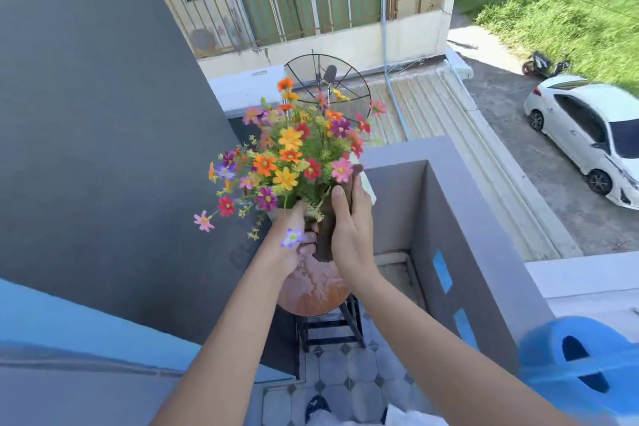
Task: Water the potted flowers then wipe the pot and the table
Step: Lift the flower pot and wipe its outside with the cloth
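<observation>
Left hand (pixel 294 242) grips the flower pot (pixel 276 214), right hand (pixel 349 228) clamps a brown cloth (pixel 325 239) (no readable labels).

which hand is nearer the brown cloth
Right. The right hand presses the brown cloth against the pot, fingers on it. The left hand grips the pot's other side, beside the cloth.

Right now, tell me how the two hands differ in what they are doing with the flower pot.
The left hand grips the flower pot bare, from its left side; the right hand presses a dark brown cloth against the pot's right side. The left hand sits lower, partly under the flowers; the right reaches higher. Both are over the wet round table.
</observation>
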The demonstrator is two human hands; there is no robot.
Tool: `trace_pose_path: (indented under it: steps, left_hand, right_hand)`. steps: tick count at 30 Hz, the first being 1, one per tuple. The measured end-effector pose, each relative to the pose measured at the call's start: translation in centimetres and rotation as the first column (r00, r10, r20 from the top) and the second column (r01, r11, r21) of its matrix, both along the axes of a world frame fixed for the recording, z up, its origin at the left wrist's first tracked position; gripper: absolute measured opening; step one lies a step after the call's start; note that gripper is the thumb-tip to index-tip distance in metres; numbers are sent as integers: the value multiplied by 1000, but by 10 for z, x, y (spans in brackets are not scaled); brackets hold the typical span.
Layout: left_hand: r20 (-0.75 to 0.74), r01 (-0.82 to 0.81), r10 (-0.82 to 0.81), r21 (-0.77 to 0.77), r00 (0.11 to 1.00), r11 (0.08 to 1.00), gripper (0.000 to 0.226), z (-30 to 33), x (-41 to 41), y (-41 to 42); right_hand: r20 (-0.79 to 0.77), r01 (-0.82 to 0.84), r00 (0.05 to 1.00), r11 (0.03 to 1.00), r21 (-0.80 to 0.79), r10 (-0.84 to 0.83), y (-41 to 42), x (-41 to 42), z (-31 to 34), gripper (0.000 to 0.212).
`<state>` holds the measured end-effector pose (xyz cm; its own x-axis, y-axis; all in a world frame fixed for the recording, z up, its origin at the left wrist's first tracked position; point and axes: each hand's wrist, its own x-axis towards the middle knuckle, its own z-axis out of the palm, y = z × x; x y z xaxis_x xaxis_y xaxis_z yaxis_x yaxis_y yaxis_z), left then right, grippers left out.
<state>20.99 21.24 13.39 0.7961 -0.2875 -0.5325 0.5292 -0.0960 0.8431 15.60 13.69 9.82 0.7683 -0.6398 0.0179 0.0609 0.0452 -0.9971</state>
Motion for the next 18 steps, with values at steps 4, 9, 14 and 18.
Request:
trace_pose_path:
  steps: [4, 9, 14, 18]
  left_hand:
    - [-88, 18, -24, -70, 996, 997, 22, 5, -7, 7]
    - [-78, -2, -4, -70, 997, 998, 27, 12, -13, 14]
    - [-28, -21, 21, -24, 999, 999, 27, 3, -11, 17]
    - [-66, -66, 62, -67, 996, 996, 19, -4, -11, 20]
  right_hand:
    - [69, 62, 996, 976, -210, -49, -25, 2, -9, 49]
    - [-20, 151, 987, 959, -240, -160, -83, 28, -21, 29]
    - [-102, 165, 979, 979, -118, -177, -59, 9, -49, 29]
    - [-136, 85, 986, 990, -114, -101, -27, -4, -58, 44]
